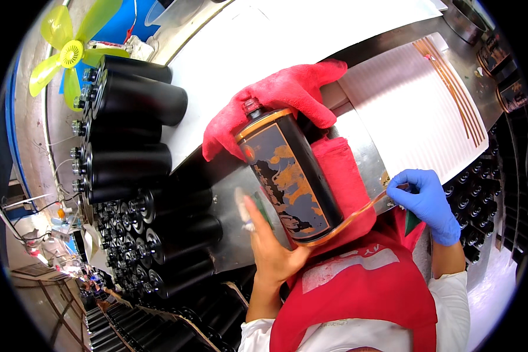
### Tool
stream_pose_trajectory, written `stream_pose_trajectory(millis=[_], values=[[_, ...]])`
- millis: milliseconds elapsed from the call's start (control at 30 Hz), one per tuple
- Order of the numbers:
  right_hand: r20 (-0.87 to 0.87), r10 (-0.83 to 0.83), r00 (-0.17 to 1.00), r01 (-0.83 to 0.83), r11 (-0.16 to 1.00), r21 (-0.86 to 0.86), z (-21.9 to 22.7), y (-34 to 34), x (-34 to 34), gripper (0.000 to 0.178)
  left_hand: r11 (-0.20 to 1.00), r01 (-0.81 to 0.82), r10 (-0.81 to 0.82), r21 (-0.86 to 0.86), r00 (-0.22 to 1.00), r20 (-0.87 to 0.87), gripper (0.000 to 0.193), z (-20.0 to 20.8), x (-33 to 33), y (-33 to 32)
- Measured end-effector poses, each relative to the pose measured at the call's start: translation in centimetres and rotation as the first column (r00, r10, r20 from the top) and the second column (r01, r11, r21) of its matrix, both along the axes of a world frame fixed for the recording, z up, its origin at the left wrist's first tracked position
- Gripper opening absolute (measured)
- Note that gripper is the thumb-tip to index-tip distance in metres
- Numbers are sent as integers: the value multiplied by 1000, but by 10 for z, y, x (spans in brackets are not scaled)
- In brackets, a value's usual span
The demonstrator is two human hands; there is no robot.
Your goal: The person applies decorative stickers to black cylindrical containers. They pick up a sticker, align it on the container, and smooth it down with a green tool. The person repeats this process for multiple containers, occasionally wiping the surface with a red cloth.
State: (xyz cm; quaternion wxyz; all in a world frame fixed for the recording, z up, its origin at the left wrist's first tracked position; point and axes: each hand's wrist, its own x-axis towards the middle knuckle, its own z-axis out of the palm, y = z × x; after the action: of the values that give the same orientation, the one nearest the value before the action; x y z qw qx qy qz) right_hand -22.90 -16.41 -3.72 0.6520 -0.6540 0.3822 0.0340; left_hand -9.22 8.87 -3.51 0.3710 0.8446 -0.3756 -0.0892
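A black bottle [302, 176] with an orange-and-grey decorated panel and a gold band near its neck lies tilted on red cloth [343, 167], its neck pointing away. Along its bottom edge runs a thin copper-coloured strip [358, 212], whose loose end stretches right. My right hand [425, 202], in a blue glove, pinches that end. My bare left hand [273, 249] is at the bottle's lower left, thumb against the base by the strip. Its fingers point upward, spread from the thumb, with white coverings on the fingertips, slightly blurred.
Many plain black bottles [138, 97] lie stacked at left, beside a yellow-green fan [70, 54]. More copper strips [452, 91] rest on a white foam sheet [393, 111] at right. Further dark bottles [475, 193] stand low at right. White sheeting [264, 35] covers the far table.
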Motion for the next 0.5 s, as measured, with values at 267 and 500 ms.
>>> stream_pose_trajectory(millis=[267, 500], values=[[32, 32, 999, -33, 999, 39, -6, 0, 4, 11, 907, 55, -298, 418, 785, 543, 64, 43, -7, -52], [251, 199, 947, -225, 971, 80, 12, 27, 14, 8, 997, -53, 12, 64, 850, 527, 78, -3, -9, -4]])
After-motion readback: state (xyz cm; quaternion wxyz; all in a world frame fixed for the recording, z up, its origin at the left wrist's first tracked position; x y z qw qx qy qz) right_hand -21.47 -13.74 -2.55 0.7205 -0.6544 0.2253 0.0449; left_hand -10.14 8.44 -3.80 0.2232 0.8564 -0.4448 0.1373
